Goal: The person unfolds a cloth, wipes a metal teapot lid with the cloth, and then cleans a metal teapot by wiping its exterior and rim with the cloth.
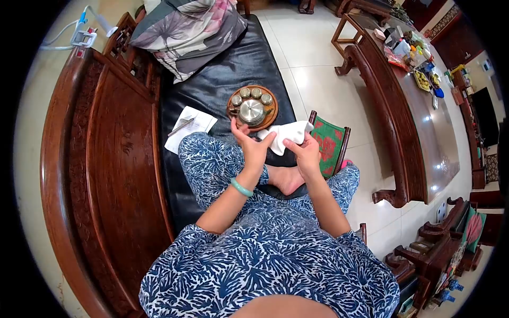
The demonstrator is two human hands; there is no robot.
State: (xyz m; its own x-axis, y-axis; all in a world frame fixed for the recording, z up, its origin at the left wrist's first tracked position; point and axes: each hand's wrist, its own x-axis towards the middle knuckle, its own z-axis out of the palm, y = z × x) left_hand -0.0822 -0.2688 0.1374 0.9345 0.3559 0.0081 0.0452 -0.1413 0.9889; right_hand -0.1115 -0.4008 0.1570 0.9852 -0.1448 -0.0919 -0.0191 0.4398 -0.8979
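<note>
The left hand (250, 142) has its fingers spread and curved, the thumb meeting the near edge of a white cloth (286, 136), while its fingertips reach up beside a metal teapot (251, 112); whether they touch it cannot be told. The right hand (307, 153) grips the cloth's other side, thumb on top and fingers bent behind it, so the cloth spans the space between both hands. Just beyond the left fingertips, the teapot rests on a round wooden tray (231, 119), with four small metal cups (256, 93) along the tray's far side. To the left of those fingers, a pen (181, 126) lies on white paper (199, 123); right of the right fingers is a green and red woven stool seat (326, 142).
</note>
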